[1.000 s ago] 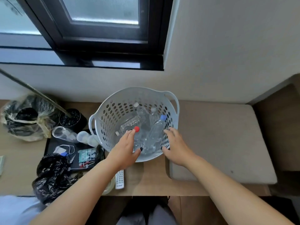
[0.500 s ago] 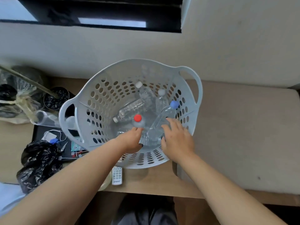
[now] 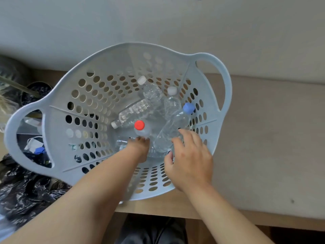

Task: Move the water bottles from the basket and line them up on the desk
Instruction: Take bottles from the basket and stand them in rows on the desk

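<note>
desk (image 3: 263, 138) basket (image 3: 58, 138): left hand (image 3: 139, 148) grasping red-cap bottle (image 3: 140, 128), right hand (image 3: 190, 161) half-closed around blue-cap bottle (image 3: 174, 131); slick plastic might slip.

1. No text, brand, number or sign is showing legibly anywhere.
2. The clear bottles (image 3: 135, 110) lying in the basket (image 3: 58, 131) are bearing no labels that can be read.
3. Something printed is showing faintly through the basket's holes at lower left, too blurred to make out.

Clear bottles (image 3: 173, 128) heaped in basket (image 3: 58, 124)
</note>
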`<state>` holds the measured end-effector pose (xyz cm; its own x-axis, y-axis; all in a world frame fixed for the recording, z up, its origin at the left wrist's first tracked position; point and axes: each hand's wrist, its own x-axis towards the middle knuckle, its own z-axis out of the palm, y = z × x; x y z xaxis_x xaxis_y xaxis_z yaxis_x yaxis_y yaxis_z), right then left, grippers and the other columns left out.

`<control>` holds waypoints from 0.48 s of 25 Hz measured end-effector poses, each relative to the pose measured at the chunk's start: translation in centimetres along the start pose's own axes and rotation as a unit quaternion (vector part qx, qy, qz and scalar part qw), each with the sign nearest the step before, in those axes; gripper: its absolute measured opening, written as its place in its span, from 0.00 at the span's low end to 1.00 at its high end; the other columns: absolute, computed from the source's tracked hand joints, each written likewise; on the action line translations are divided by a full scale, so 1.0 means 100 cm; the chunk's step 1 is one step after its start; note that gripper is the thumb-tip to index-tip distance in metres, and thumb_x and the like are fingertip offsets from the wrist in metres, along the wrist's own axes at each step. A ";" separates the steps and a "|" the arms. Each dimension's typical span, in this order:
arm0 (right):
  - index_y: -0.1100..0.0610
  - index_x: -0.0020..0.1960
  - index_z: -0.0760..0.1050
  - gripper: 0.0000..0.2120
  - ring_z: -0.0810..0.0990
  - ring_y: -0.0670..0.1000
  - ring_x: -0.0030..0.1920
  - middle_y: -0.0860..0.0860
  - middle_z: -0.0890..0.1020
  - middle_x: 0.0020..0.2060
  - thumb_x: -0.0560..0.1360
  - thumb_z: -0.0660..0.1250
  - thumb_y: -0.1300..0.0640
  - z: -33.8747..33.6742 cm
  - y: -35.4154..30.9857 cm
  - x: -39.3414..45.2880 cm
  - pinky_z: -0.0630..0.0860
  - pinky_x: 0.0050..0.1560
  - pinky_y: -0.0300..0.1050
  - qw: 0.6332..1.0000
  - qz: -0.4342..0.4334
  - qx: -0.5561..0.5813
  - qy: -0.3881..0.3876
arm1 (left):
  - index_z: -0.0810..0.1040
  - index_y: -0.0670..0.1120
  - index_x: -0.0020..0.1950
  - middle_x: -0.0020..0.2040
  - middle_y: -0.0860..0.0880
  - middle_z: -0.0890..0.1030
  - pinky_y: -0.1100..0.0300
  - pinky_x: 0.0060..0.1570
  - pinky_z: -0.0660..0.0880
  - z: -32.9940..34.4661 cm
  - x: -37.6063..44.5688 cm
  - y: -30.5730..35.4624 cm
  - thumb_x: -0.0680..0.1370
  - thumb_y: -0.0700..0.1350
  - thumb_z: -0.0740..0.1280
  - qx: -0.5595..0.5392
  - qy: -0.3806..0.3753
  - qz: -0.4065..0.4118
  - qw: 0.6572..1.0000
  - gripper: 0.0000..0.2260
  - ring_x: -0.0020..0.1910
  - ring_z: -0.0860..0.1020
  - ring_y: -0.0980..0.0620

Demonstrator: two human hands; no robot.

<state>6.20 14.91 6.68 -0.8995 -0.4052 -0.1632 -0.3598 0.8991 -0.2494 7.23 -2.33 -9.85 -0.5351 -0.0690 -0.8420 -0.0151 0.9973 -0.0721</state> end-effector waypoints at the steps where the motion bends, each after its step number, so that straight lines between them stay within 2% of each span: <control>1: 0.57 0.46 0.82 0.12 0.80 0.55 0.58 0.54 0.82 0.56 0.64 0.69 0.56 0.001 0.001 -0.001 0.78 0.45 0.47 1.000 -0.003 0.001 0.003 | 0.62 0.43 0.71 0.70 0.44 0.69 0.43 0.67 0.65 0.002 0.005 0.002 0.75 0.49 0.69 0.014 0.006 -0.011 1.000 0.28 0.69 0.68 0.44; 2: 0.57 0.45 0.82 0.11 0.80 0.55 0.58 0.54 0.82 0.56 0.64 0.68 0.55 0.001 0.002 -0.001 0.78 0.44 0.46 1.000 -0.004 0.004 0.004 | 0.63 0.43 0.70 0.69 0.45 0.71 0.43 0.67 0.64 0.004 0.009 0.004 0.76 0.48 0.68 0.031 0.018 -0.020 0.999 0.26 0.68 0.69 0.45; 4: 0.57 0.44 0.82 0.11 0.81 0.54 0.57 0.53 0.83 0.55 0.64 0.67 0.55 0.003 0.003 -0.002 0.77 0.44 0.45 1.000 -0.004 0.011 0.004 | 0.67 0.42 0.68 0.65 0.46 0.75 0.50 0.65 0.65 0.006 0.014 0.008 0.78 0.44 0.64 0.077 0.049 -0.013 0.996 0.19 0.64 0.73 0.45; 6: 0.56 0.44 0.82 0.11 0.81 0.54 0.57 0.52 0.83 0.55 0.64 0.67 0.54 0.003 0.003 -0.001 0.77 0.44 0.45 1.000 0.002 0.014 0.008 | 0.70 0.44 0.66 0.62 0.47 0.77 0.56 0.61 0.66 0.001 0.015 0.007 0.78 0.45 0.65 0.124 0.058 0.009 0.991 0.17 0.62 0.75 0.46; 9: 0.56 0.44 0.82 0.11 0.81 0.53 0.56 0.51 0.83 0.54 0.63 0.69 0.55 0.004 0.006 -0.003 0.77 0.43 0.44 1.000 0.002 0.013 0.016 | 0.70 0.44 0.66 0.63 0.46 0.77 0.55 0.61 0.68 -0.010 0.004 0.000 0.76 0.56 0.68 0.173 0.051 0.039 0.983 0.24 0.63 0.75 0.45; 12: 0.56 0.43 0.82 0.09 0.81 0.53 0.55 0.51 0.83 0.53 0.63 0.69 0.55 0.004 0.006 -0.004 0.76 0.42 0.44 1.000 0.007 0.016 0.023 | 0.69 0.45 0.67 0.62 0.46 0.77 0.53 0.56 0.71 -0.022 -0.024 -0.010 0.75 0.64 0.65 0.163 0.014 0.045 0.986 0.29 0.61 0.75 0.45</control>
<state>6.40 15.54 6.21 -0.9152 -0.3838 -0.1234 -0.3393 0.8985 -0.2784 6.66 -3.13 -6.56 -0.5446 0.0239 -0.8383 0.3027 0.9378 -0.1699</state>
